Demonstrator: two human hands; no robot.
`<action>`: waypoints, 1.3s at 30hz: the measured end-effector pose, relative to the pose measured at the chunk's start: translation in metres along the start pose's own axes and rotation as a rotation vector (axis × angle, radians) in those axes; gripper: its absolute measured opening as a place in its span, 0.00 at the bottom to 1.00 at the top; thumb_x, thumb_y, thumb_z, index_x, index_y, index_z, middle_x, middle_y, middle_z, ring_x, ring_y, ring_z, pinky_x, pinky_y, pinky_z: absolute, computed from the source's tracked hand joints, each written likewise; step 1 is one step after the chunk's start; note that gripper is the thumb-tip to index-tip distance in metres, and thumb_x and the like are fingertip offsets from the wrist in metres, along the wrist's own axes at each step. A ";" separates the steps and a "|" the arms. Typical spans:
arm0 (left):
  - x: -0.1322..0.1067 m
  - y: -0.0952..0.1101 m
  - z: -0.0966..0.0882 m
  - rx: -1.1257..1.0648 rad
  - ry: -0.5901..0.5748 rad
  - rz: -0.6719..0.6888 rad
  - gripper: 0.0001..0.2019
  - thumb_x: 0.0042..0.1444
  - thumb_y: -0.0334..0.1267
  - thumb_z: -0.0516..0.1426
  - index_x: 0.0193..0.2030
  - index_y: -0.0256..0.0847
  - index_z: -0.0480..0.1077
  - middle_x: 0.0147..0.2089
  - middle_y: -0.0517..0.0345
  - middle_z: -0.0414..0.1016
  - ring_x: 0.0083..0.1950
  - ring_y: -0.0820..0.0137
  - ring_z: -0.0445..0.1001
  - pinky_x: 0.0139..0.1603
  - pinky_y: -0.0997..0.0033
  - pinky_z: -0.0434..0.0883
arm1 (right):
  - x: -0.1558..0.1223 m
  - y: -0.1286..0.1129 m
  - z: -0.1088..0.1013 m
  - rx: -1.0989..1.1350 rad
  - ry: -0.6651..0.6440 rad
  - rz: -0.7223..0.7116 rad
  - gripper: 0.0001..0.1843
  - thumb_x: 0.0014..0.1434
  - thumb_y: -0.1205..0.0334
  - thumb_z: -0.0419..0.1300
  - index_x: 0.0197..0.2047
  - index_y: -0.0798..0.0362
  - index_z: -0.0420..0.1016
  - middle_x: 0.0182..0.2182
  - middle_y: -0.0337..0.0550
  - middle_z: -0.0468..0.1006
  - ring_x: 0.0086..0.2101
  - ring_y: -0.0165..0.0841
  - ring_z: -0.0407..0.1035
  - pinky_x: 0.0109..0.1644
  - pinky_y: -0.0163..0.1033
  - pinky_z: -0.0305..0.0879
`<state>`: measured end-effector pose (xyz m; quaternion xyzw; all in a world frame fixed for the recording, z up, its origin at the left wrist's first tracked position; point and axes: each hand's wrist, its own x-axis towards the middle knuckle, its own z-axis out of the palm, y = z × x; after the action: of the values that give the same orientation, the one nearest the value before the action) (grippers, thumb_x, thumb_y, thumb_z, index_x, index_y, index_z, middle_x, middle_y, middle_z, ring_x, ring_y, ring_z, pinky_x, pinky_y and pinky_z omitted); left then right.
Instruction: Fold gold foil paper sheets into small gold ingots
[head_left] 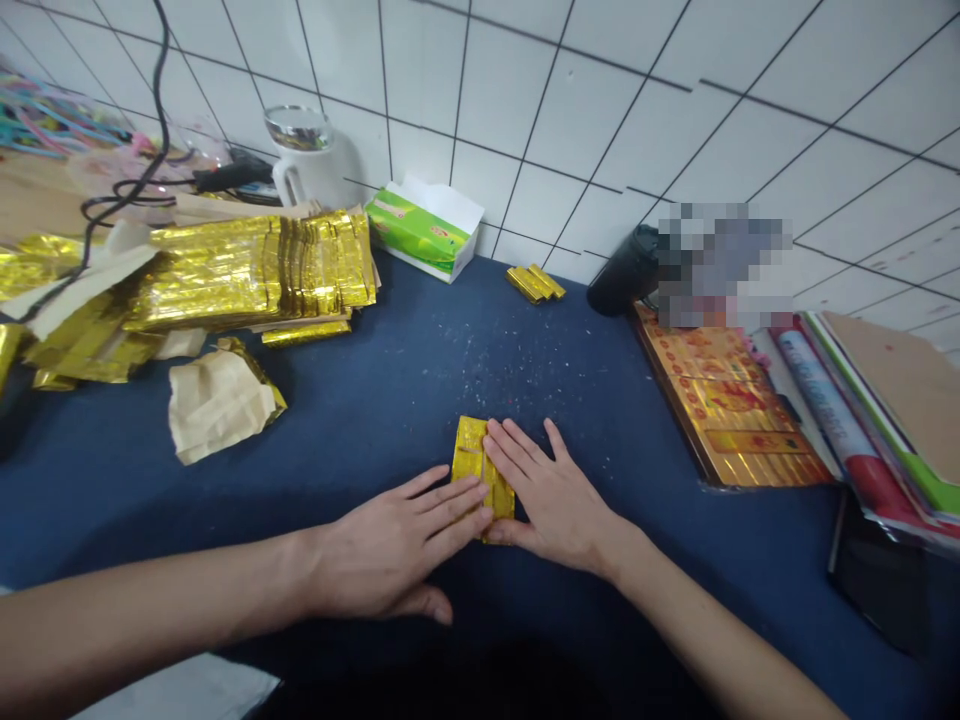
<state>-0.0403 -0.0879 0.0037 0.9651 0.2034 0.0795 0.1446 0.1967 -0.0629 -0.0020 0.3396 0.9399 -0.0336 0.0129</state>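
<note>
A folded piece of gold foil paper (471,437) lies flat on the dark blue table, creased across its face. My left hand (401,540) rests over its lower left part, fingers stretched out and thumb held away. From the right, my right hand (551,495) lies flat on its right side, fingers extended and thumb at the lower edge. Part of the foil is hidden beneath both hands. Left of my hands is a crumpled sheet (221,400), tan on top with gold along its edge.
A large stack of gold foil paper (247,270) spreads at the back left, under a black cable (159,110). Behind stand a white mug (307,165) and a green tissue pack (424,230). Small gold rolls (535,283), a black bottle (626,270) and printed packets (735,400) lie right.
</note>
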 end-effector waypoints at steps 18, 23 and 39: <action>0.011 -0.032 -0.007 0.024 0.061 -0.158 0.20 0.58 0.38 0.51 0.57 0.37 0.59 0.61 0.46 0.61 0.62 0.63 0.59 0.61 0.56 0.54 | -0.013 0.010 0.003 0.029 0.053 0.009 0.37 0.59 0.44 0.47 0.65 0.56 0.44 0.63 0.51 0.53 0.62 0.40 0.45 0.61 0.63 0.42; 0.013 -0.027 -0.016 0.011 -0.003 -0.165 0.15 0.52 0.37 0.54 0.47 0.36 0.64 0.62 0.42 0.59 0.63 0.58 0.57 0.61 0.55 0.54 | -0.014 0.009 0.000 0.105 0.107 0.036 0.27 0.58 0.47 0.51 0.56 0.56 0.61 0.59 0.53 0.60 0.60 0.42 0.50 0.60 0.64 0.45; 0.011 -0.020 -0.017 -0.041 -0.029 -0.208 0.16 0.49 0.35 0.54 0.46 0.35 0.63 0.64 0.41 0.55 0.66 0.59 0.50 0.64 0.55 0.49 | -0.020 -0.011 -0.007 0.104 0.321 -0.054 0.15 0.56 0.73 0.50 0.45 0.54 0.69 0.52 0.52 0.69 0.57 0.40 0.57 0.58 0.55 0.55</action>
<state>-0.0413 -0.0613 0.0142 0.9367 0.2987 0.0543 0.1745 0.2052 -0.0834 0.0068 0.3155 0.9357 -0.0277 -0.1557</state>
